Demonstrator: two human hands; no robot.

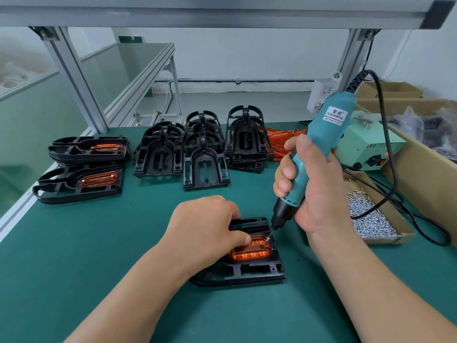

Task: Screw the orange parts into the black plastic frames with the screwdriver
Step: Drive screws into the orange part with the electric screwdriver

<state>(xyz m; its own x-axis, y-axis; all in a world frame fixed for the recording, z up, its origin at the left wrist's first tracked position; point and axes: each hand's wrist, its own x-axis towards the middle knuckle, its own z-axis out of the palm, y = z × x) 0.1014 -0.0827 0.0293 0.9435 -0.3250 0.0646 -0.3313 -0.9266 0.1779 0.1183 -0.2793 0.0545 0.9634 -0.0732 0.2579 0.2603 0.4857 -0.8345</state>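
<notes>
Your left hand (205, 226) pinches the translucent orange part (251, 253) near the green mat's (99, 256) front edge. Your right hand (316, 191) grips the teal electric screwdriver (324, 137).

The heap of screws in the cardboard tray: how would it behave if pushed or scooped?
The screws are small, loose and piled, so they would probably scatter and roll, not move together. They look metallic, so likely heavy for their size.

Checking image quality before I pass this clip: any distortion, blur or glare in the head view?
Head view: wide-angle bending bows the overhead beam; far left is hazy; light is even, shadows soft; the orange part glows yet is sharp at the screwdriver tip.
</notes>
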